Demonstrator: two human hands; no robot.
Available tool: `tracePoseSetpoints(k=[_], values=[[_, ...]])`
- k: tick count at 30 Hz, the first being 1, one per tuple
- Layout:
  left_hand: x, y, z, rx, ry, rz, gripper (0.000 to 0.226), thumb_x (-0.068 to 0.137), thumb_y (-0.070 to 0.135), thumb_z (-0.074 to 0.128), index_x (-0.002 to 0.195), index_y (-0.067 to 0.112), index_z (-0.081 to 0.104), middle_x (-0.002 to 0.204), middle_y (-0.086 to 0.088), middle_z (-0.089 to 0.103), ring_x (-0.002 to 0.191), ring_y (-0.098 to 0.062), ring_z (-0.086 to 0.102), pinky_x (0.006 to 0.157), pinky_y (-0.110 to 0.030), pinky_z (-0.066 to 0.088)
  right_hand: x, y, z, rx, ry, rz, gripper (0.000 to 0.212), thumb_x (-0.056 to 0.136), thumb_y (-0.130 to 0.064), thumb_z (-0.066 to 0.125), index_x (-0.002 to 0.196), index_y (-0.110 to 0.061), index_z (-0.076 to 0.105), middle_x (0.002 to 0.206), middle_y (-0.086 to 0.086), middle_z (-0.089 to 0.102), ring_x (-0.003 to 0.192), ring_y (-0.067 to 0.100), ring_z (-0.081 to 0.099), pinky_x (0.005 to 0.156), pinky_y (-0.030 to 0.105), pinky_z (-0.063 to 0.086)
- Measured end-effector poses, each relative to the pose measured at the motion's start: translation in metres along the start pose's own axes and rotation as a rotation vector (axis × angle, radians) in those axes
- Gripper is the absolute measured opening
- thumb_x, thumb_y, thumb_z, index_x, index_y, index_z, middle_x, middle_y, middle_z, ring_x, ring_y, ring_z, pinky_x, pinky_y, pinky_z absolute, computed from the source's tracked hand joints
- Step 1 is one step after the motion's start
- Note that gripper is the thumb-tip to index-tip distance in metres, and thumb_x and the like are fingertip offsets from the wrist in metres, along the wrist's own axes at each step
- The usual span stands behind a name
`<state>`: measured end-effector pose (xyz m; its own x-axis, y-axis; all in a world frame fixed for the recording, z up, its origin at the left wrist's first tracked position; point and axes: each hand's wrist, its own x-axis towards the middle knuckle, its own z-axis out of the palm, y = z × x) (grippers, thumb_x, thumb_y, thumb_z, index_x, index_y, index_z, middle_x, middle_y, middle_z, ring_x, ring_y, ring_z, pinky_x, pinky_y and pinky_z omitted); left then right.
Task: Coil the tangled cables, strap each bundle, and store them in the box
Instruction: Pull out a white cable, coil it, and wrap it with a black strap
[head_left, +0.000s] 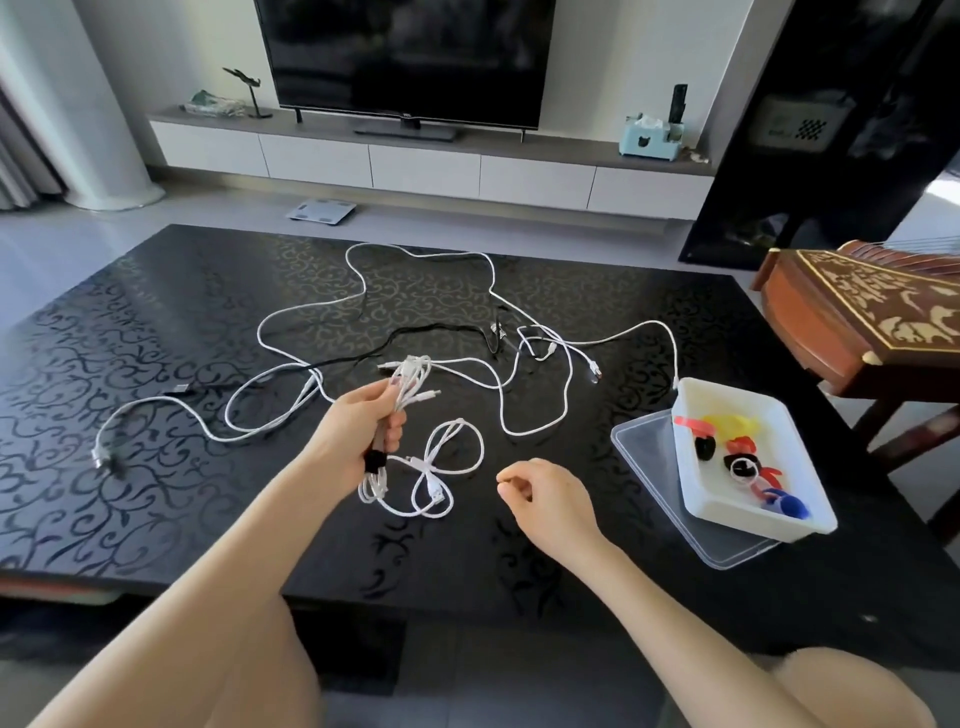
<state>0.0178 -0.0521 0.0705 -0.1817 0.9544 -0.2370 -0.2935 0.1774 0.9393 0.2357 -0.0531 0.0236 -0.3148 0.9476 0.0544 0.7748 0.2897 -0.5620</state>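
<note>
**Bundle may drag the tangle**

Head view: left hand (363, 434) clamped round the white bundle (411, 378) at frame centre, black strap (375, 461) under the fist. Right hand (545, 499) loosely curled, empty. Box (724, 391) sits lower right. Risk: if the bundle is still threaded through the loose cables (310, 383), lifting it drags them.

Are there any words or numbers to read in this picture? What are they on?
No text here can be read.
TV: a tiny mark on its bottom edge, too small to read.
Black cabinet: a pale panel with a checkered patch, too blurred to read.
Blue tissue box: only a cat shape, no words.
White box: no print showing.
</note>
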Motion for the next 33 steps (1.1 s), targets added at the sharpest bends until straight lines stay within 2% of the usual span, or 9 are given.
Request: tracePoseSetpoints(k=[7, 10, 13, 17, 22, 26, 28, 30, 33], values=[[0.019, -0.014, 0.046, -0.008, -0.075, -0.162, 0.027, 0.103, 0.016, 0.034, 0.078, 0.016, 0.046, 0.043, 0.007, 0.038, 0.035, -0.003, 0.029, 0.033, -0.013, 0.021, 0.005, 0.054, -0.055, -0.131, 0.438, 0.157, 0.02, 0.093, -0.015, 0.052, 0.099, -0.008, 0.07, 0.094, 0.007, 0.069, 0.088, 0.025, 0.062, 0.069, 0.034, 0.048], [0.026, -0.018, 0.084, -0.019, -0.115, -0.255, 0.027, 0.101, 0.026, 0.039, 0.077, 0.017, 0.044, 0.045, 0.005, 0.039, 0.034, -0.005, 0.03, 0.032, -0.015, 0.024, 0.007, 0.096, -0.096, -0.19, 0.662, 0.359, 0.02, 0.093, -0.013, 0.048, 0.095, -0.003, 0.065, 0.085, 0.012, 0.065, 0.075, 0.023, 0.052, 0.061, 0.03, 0.033], [0.027, -0.018, 0.115, -0.035, -0.141, -0.308, 0.026, 0.099, 0.032, 0.045, 0.078, 0.016, 0.047, 0.047, 0.003, 0.039, 0.034, -0.006, 0.031, 0.033, -0.016, 0.027, 0.016, 0.128, -0.119, -0.288, 0.437, 0.534, 0.018, 0.092, -0.018, 0.049, 0.093, -0.003, 0.058, 0.084, 0.011, 0.058, 0.081, 0.029, 0.055, 0.061, 0.031, 0.031], [0.022, -0.021, 0.148, -0.118, -0.189, -0.377, 0.025, 0.098, 0.029, 0.048, 0.079, 0.012, 0.048, 0.053, 0.0, 0.038, 0.037, -0.008, 0.034, 0.035, -0.017, 0.03, 0.03, 0.151, -0.126, -0.33, 0.193, 0.617, 0.046, 0.092, -0.048, 0.049, 0.086, -0.005, 0.064, 0.085, 0.013, 0.066, 0.082, 0.032, 0.059, 0.066, 0.033, 0.041], [0.017, -0.023, 0.169, -0.188, -0.241, -0.448, 0.019, 0.096, 0.018, 0.051, 0.079, 0.01, 0.047, 0.053, 0.0, 0.039, 0.038, -0.008, 0.036, 0.036, -0.018, 0.033, 0.034, 0.159, -0.123, -0.178, 0.234, 0.645, 0.046, 0.093, -0.047, 0.047, 0.083, -0.004, 0.06, 0.079, 0.008, 0.057, 0.071, 0.025, 0.048, 0.065, 0.03, 0.034], [0.016, -0.027, 0.173, -0.04, -0.278, -0.365, 0.018, 0.09, -0.001, 0.053, 0.075, 0.009, 0.048, 0.055, 0.001, 0.038, 0.041, -0.006, 0.035, 0.037, -0.015, 0.027, 0.029, 0.166, -0.141, -0.241, 0.336, 0.665, 0.03, 0.089, -0.033, 0.054, 0.08, -0.007, 0.065, 0.079, 0.009, 0.064, 0.075, 0.029, 0.059, 0.061, 0.027, 0.037], [0.013, -0.028, 0.175, 0.052, -0.284, -0.296, 0.016, 0.086, -0.006, 0.054, 0.078, 0.007, 0.049, 0.058, -0.001, 0.041, 0.041, -0.006, 0.037, 0.035, -0.015, 0.024, 0.024, 0.169, -0.154, -0.055, 0.415, 0.694, 0.023, 0.088, -0.022, 0.055, 0.078, -0.003, 0.065, 0.07, 0.009, 0.061, 0.069, 0.029, 0.058, 0.056, 0.028, 0.038], [0.009, -0.028, 0.178, 0.123, -0.274, -0.251, 0.015, 0.083, -0.007, 0.057, 0.078, 0.007, 0.054, 0.058, -0.001, 0.044, 0.04, -0.007, 0.038, 0.034, -0.015, 0.023, 0.012, 0.167, -0.166, 0.413, 0.509, 0.736, 0.017, 0.088, -0.015, 0.058, 0.084, 0.0, 0.064, 0.066, 0.007, 0.054, 0.059, 0.023, 0.051, 0.052, 0.025, 0.037], [0.0, -0.028, 0.184, 0.235, -0.298, -0.151, 0.02, 0.081, 0.0, 0.065, 0.07, 0.012, 0.054, 0.06, -0.001, 0.048, 0.044, -0.008, 0.04, 0.035, -0.015, 0.023, -0.015, 0.145, -0.172, 1.212, 0.323, 0.7, 0.009, 0.09, -0.012, 0.056, 0.086, -0.005, 0.062, 0.071, 0.005, 0.05, 0.05, 0.012, 0.041, 0.041, 0.02, 0.032]])
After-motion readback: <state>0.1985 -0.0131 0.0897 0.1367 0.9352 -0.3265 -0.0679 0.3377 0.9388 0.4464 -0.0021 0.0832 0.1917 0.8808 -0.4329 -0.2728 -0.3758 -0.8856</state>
